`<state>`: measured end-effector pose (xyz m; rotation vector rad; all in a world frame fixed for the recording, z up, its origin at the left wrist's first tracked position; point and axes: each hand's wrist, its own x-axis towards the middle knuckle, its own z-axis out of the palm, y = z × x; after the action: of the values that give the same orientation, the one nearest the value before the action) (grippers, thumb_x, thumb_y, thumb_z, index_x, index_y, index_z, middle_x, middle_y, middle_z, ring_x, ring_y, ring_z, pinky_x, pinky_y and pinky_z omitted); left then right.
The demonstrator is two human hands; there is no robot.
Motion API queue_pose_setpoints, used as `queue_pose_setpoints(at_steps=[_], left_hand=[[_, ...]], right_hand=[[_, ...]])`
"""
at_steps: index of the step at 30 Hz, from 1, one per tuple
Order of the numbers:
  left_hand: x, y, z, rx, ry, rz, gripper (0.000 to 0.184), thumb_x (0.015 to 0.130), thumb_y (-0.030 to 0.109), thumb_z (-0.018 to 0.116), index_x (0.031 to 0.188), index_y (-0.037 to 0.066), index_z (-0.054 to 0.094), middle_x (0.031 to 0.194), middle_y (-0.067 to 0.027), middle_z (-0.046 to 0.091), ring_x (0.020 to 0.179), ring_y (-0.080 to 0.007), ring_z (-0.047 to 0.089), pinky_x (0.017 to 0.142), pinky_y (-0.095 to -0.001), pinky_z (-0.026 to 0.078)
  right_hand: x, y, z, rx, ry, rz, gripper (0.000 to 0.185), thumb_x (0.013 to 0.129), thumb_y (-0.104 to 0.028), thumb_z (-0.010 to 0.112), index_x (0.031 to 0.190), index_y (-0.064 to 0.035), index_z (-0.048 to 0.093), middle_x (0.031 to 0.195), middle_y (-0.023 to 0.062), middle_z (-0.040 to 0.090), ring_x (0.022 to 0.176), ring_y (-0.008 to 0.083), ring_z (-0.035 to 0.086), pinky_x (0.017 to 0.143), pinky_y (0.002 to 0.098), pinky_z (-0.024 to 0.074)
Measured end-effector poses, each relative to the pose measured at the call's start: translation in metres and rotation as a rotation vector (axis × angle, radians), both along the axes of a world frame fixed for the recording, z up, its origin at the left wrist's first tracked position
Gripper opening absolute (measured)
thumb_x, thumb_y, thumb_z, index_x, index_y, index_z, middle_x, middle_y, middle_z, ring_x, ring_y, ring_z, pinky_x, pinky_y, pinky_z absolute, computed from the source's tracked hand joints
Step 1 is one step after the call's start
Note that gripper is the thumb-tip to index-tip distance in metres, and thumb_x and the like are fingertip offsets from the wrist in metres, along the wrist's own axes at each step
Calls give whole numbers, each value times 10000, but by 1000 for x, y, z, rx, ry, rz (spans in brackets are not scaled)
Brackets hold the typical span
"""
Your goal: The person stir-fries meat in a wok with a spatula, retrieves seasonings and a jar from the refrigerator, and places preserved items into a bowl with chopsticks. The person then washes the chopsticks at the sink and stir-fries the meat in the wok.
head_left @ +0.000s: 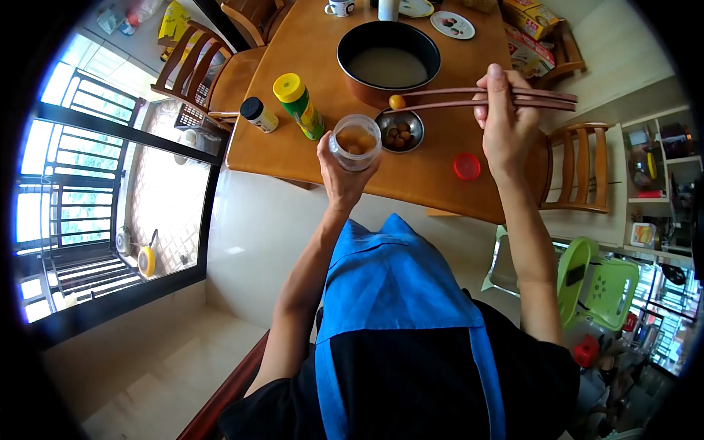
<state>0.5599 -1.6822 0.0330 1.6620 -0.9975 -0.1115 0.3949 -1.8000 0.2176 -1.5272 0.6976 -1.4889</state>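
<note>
My left hand [343, 180] is wrapped round a clear jar [355, 143], whose open top shows orange-brown round pieces inside. In my right hand [507, 125] is a pair of chopsticks [455, 101]. Their tips grip a small orange ball [397, 102], which hangs just above the rim of a small metal bowl [417, 134]. Several brown round pieces [398, 136] lie in that bowl. Behind it stands a large dark-lined pot [356, 94] with cloudy liquid in it. A red lid [467, 166] rests on the table to the right of the bowl.
On the wooden table [293, 158], a green bottle with a yellow cap [299, 106] and a black-capped jar [259, 115] stand at the left. A mug [339, 7] and a plate [452, 25] sit at the back. Wooden chairs [194, 73] flank the table.
</note>
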Motion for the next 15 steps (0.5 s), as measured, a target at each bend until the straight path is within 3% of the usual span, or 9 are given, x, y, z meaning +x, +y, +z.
queue_pose_setpoints(at_steps=[2,5,7,9,10,11,12,14,15], left_hand=[[3,4,0,9,-2,18,952,583,284,873,1301,26,305,1224,-191,437,1131,-332,479,947,-415,413],[4,9,6,-33,-6,30,925,588,267,873,1287,33,314,1199,-178,462,1107,-309,505,931,-409,431],[2,15,17,-40,-32,6,928,598,247,874,1291,43,291,1200,-168,456,1110,-286,503,934,-396,433],[2,19,28,-46,-59,-16,932,609,227,874,1296,54,268,1201,-158,450,1112,-262,500,936,-384,435],[2,20,33,-95,-117,-32,941,601,220,878,1295,56,265,1207,-156,444,1112,-261,500,941,-380,437],[1,21,35,-142,-173,-50,950,593,213,882,1295,59,261,1214,-153,439,1112,-259,499,945,-377,438],[1,22,37,-141,-173,-46,950,593,213,882,1295,59,261,1214,-153,439,1112,-259,499,945,-377,438],[2,20,39,-326,-197,-80,986,558,208,899,1290,66,253,1223,-152,431,1123,-259,496,963,-374,437],[1,19,42,-421,-203,-106,1019,543,167,894,1319,79,240,1267,-220,441,1125,-345,501,937,-422,446]], right_hand=[[-1,-12,-32,105,141,-51,333,943,-239,548,683,-31,543,498,-19,448,428,36,413,413,186,307],[5,-29,-107,-71,268,-88,313,926,-209,570,680,-23,515,594,22,495,536,102,478,498,266,370],[8,-31,-125,-68,296,-74,304,922,-195,573,678,-23,511,615,27,501,551,115,478,514,279,373],[3,-37,-133,-287,446,-160,287,916,-164,577,675,-25,507,618,31,497,531,123,456,509,273,363],[2,-35,-127,-90,269,-74,279,914,-161,580,678,-27,516,610,21,491,540,109,450,511,269,360],[-7,-35,-115,-68,238,-100,290,923,-192,572,679,-42,528,586,-1,484,523,79,445,484,238,346],[-15,-14,-67,128,234,-98,294,936,-225,555,695,-56,544,560,-21,472,494,45,429,444,205,326],[-38,-8,-21,71,86,-88,310,945,-278,533,730,-56,549,554,-18,477,467,39,427,407,196,316],[-48,-3,0,56,-81,-42,286,937,-265,544,745,-53,543,562,-3,478,465,54,436,403,196,315]])
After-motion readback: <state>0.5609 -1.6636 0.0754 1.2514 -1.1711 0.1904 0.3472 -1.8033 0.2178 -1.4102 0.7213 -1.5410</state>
